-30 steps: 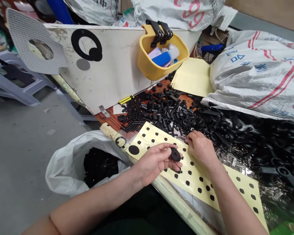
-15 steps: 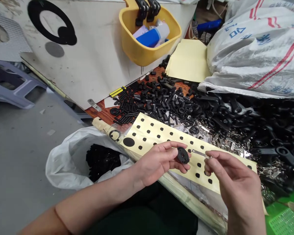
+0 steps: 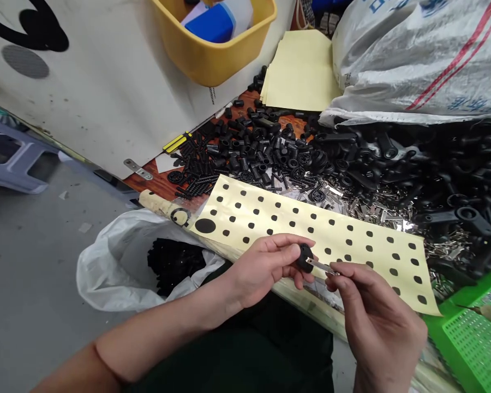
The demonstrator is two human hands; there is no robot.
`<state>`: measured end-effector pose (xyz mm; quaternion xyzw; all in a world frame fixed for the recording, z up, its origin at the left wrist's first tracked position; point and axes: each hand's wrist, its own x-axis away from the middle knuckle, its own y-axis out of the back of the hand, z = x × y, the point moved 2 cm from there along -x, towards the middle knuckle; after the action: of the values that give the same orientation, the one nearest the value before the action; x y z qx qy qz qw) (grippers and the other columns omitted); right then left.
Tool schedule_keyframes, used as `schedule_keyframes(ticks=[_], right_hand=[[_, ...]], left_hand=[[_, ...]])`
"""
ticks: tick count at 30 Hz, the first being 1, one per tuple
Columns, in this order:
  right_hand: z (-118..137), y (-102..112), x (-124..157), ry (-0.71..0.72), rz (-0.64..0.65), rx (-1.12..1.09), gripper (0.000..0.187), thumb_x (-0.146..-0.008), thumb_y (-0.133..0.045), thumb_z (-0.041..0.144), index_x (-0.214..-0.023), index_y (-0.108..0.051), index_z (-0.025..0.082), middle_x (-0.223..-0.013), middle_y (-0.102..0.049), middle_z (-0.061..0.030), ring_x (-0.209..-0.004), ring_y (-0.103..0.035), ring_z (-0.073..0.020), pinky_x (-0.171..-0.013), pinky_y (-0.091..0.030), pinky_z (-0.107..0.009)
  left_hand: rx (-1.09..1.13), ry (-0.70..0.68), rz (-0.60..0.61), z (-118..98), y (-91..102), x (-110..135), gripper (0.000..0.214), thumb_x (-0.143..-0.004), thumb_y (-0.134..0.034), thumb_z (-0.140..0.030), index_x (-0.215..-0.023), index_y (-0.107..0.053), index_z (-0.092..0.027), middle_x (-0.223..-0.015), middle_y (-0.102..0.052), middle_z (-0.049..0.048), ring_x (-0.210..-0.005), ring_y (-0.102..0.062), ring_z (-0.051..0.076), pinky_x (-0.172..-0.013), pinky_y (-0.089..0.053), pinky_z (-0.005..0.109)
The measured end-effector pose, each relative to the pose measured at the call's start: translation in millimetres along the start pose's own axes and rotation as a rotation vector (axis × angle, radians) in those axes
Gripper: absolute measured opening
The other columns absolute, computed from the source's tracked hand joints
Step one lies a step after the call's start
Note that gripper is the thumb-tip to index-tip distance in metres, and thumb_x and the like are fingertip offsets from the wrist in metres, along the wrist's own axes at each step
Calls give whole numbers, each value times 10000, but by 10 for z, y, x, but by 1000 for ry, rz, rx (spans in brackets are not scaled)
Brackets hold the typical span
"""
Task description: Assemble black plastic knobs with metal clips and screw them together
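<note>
My left hand (image 3: 265, 267) pinches a round black plastic disc (image 3: 304, 256) by its edge, thumb on one side. In my right hand (image 3: 376, 311) a thin, narrow silver metal strip (image 3: 322, 267) is held between thumb and fingertips. The far end of the strip meets the face of the disc; whether it sits in a slot there I cannot make out. Both hands are over the near edge of a yellow sheet (image 3: 270, 221) printed with black dots.
Black plastic parts (image 3: 262, 147) and small metal strips (image 3: 376, 207) lie heaped behind the sheet. A yellow bin (image 3: 216, 60) hangs on the white panel. A white-lined bag (image 3: 106, 273) stands at left, a green basket (image 3: 470, 327) at right, and a woven sack (image 3: 401, 65) behind.
My right hand has moved left and slightly down, bringing the metal strip from just beside the disc onto its face. The disc has turned a little; the camera view has shifted.
</note>
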<state>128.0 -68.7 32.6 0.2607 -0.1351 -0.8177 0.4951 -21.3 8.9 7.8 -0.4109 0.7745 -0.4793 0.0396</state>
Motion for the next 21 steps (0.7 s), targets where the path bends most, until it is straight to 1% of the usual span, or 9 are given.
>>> schedule_keyframes(ticks=[2,6,8,10,12,14,18,21], right_hand=[[38,1,-4,110,13,39,117,-830,-668,149,-917,-694,222,-827,-711,-24,-683,-661,-147,-654,-559,-281],[154,-1,-51,325,44,142,196,-826,-646,59,-933,-672,221,-841,-722,-7,-735,-677,-126,-711,-557,-240],[191,-4,-71,386,60,200,208,-827,-641,47,-946,-663,216,-838,-723,-2,-738,-682,-118,-732,-556,-227],[195,-10,-74,395,86,220,195,-836,-633,55,-938,-664,218,-829,-723,2,-733,-687,-116,-731,-558,-220],[163,-15,-55,354,90,206,175,-847,-627,77,-926,-673,227,-826,-726,6,-732,-693,-115,-723,-563,-216],[103,-24,-17,272,78,164,154,-851,-637,113,-924,-688,238,-828,-730,12,-716,-696,-112,-705,-570,-213],[-26,-64,74,42,68,48,122,-842,-673,219,-951,-715,252,-810,-745,14,-672,-709,-120,-672,-591,-225],[-64,-96,111,-110,51,-48,115,-816,-700,262,-925,-732,243,-755,-749,11,-633,-714,-131,-628,-603,-222]], left_hand=[[-22,16,-8,12,13,-3,396,-718,-803,-371,-1004,-710,-115,-809,-686,62,-657,-673,161,-568,-459,247],[-68,41,-19,27,23,1,409,-710,-804,-397,-989,-717,-110,-766,-674,55,-600,-650,133,-526,-416,228],[-99,42,-29,34,20,9,412,-703,-807,-402,-985,-721,-115,-755,-667,46,-590,-644,125,-512,-397,220],[-127,40,-34,43,15,15,411,-698,-810,-403,-980,-726,-116,-748,-659,38,-585,-636,116,-503,-384,214],[-138,37,-24,53,7,18,402,-705,-804,-401,-976,-725,-114,-734,-654,33,-579,-627,110,-503,-387,213],[-129,35,-6,62,-2,20,391,-719,-795,-394,-979,-720,-111,-721,-654,33,-583,-625,114,-514,-407,221],[-91,28,14,83,-16,26,368,-729,-791,-360,-982,-712,-105,-727,-659,33,-581,-615,109,-537,-446,233],[-74,17,15,102,-20,31,350,-737,-787,-349,-974,-710,-103,-733,-665,37,-588,-611,109,-544,-460,236]])
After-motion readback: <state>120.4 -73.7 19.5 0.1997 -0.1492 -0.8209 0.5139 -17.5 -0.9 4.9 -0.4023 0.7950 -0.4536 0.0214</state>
